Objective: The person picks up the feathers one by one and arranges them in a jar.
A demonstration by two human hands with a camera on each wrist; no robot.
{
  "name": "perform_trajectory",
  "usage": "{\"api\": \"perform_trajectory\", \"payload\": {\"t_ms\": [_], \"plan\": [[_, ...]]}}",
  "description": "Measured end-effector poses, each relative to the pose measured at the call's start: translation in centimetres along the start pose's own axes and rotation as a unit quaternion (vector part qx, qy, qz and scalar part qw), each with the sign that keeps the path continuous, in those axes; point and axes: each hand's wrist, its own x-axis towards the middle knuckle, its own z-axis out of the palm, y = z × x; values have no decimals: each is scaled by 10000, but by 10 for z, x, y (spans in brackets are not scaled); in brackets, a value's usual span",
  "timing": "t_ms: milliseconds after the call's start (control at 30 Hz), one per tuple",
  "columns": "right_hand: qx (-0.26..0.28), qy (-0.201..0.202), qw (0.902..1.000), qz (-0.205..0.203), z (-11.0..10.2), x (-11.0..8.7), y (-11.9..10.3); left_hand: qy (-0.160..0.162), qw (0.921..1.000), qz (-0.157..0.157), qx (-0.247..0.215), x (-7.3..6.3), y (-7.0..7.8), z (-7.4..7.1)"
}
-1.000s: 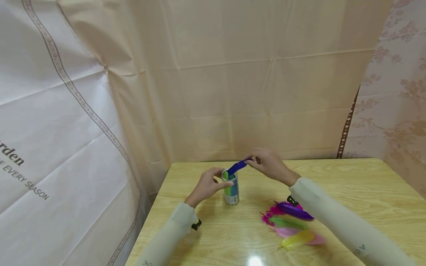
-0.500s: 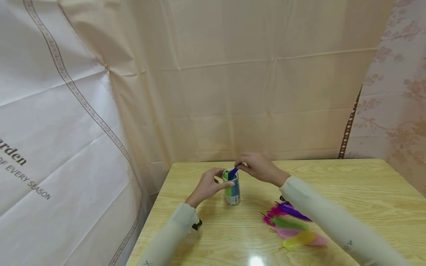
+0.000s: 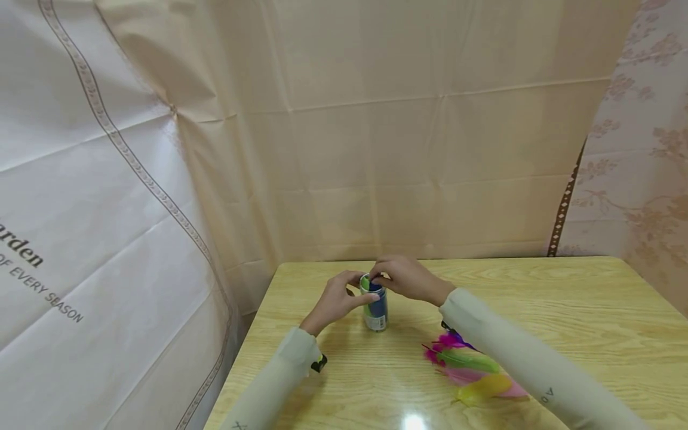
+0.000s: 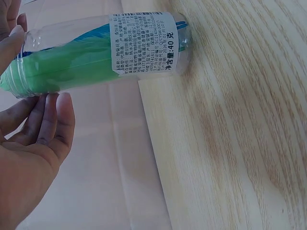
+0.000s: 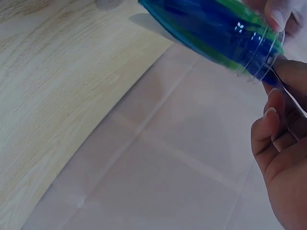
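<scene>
Two hands work at one clear jar (image 3: 375,321), which stands upright on the table (image 3: 596,304): the left hand (image 3: 337,300) grips it round the neck with thumb and fingers, while the right hand (image 3: 409,279) pinches the end of a dark blue feather (image 5: 264,74) whose vane is down in the mouth. By my reading the filling is well begun — green plumage (image 4: 79,64) lies along the inner wall, and the dark blue feather looks nearly all the way in. Left outside, on the near part of the table, are a yellow feather (image 3: 486,388), a pink feather (image 3: 462,375), a loose green feather (image 3: 469,361), some magenta plumage (image 3: 434,353) and a purple feather (image 3: 458,340); if these belong in the jar too, a good share remains. Several things are hard to make out: the right sleeve (image 3: 516,346) covers much of the purple feather, the magenta could be one feather or more, and I cannot tell how many blue feathers are packed inside (the tints overlap through the plastic). The white label (image 4: 144,43) hides part of the contents, and the right wrist view cuts off the jar's base.
</scene>
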Motion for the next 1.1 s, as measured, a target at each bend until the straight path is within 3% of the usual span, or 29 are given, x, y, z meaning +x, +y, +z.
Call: {"api": "perform_trajectory", "payload": {"t_ms": [300, 567, 1100], "plan": [[125, 457, 9989, -48, -4, -5, 7, 38, 10000, -38, -42, -1, 2, 1], [243, 605, 9979, -1, -8, -16, 11, 66, 10000, -49, -27, -1, 3, 1], [15, 584, 9957, 722, -20, -75, 32, 112, 9999, -2, 25, 1, 0, 3]]}}
